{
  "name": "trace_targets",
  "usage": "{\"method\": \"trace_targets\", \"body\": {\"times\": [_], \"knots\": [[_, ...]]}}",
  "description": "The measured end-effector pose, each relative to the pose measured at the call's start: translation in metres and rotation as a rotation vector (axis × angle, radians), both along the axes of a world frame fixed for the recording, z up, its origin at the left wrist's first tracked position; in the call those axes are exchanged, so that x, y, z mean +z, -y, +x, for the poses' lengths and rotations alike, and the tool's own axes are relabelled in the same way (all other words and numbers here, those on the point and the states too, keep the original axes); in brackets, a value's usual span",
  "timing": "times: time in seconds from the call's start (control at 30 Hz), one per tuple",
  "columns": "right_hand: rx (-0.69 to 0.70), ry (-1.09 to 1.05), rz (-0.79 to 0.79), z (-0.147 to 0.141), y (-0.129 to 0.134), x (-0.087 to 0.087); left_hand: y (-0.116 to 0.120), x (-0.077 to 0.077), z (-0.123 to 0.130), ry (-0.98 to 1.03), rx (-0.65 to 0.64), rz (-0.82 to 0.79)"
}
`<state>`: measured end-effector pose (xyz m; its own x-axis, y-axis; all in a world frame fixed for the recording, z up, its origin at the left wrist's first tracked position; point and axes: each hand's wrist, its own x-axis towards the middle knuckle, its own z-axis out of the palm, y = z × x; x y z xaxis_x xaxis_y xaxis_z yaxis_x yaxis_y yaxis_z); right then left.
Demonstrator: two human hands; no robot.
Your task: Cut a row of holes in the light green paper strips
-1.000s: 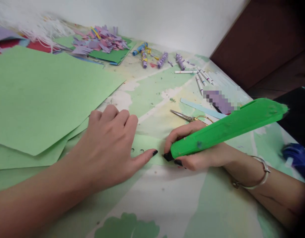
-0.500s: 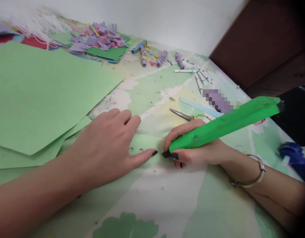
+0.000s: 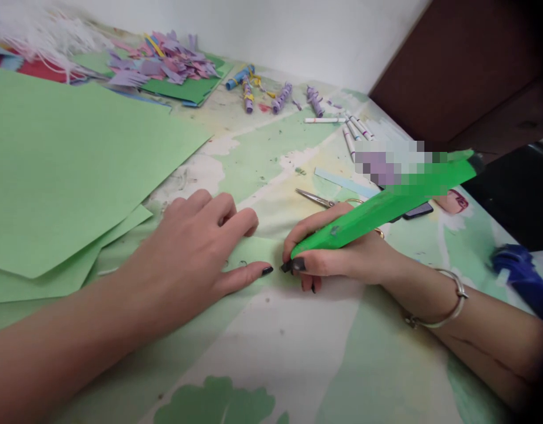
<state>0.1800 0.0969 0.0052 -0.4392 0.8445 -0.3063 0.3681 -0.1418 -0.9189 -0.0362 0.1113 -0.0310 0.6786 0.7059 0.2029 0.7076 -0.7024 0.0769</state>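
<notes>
My left hand [image 3: 201,241] rests on a light green paper strip [image 3: 266,246], thumb stretched out along it and fingers bent loosely, pressing down rather than gripping. Small curved dark marks show on the strip beside the thumb. My right hand [image 3: 337,253] is closed round a thick, bright green pencil-shaped pen [image 3: 364,218] with a black tip. That tip touches or hovers just over the strip's right end; I cannot tell which. Scissors [image 3: 318,199] lie just beyond my right hand, their handles partly hidden behind it.
Large green paper sheets [image 3: 86,171] cover the left side. Cut paper scraps [image 3: 172,59], rolled purple paper pieces [image 3: 282,98] and slim white markers [image 3: 324,120] lie toward the wall. A pale blue strip [image 3: 342,180] lies past the scissors, a blue object [image 3: 521,274] at far right.
The whole scene has shifted slightly left and up as the view moved. The pen's top end has tipped a little. Both hands stay at the strip with the same hold.
</notes>
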Motion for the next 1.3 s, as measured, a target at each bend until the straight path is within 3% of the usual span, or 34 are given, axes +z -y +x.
{"method": "trace_targets", "body": {"times": [0.7,0.9,1.3], "knots": [[-0.100,-0.040,-0.049,0.003,-0.001,-0.011,0.001,0.000,-0.002,0.112,-0.142,-0.081],[-0.086,-0.182,-0.061,0.004,-0.004,-0.014,0.000,-0.002,-0.001,0.127,-0.124,-0.081],[-0.084,-0.059,-0.006,0.001,0.001,-0.013,0.001,-0.001,-0.003,0.086,-0.131,-0.080]]}}
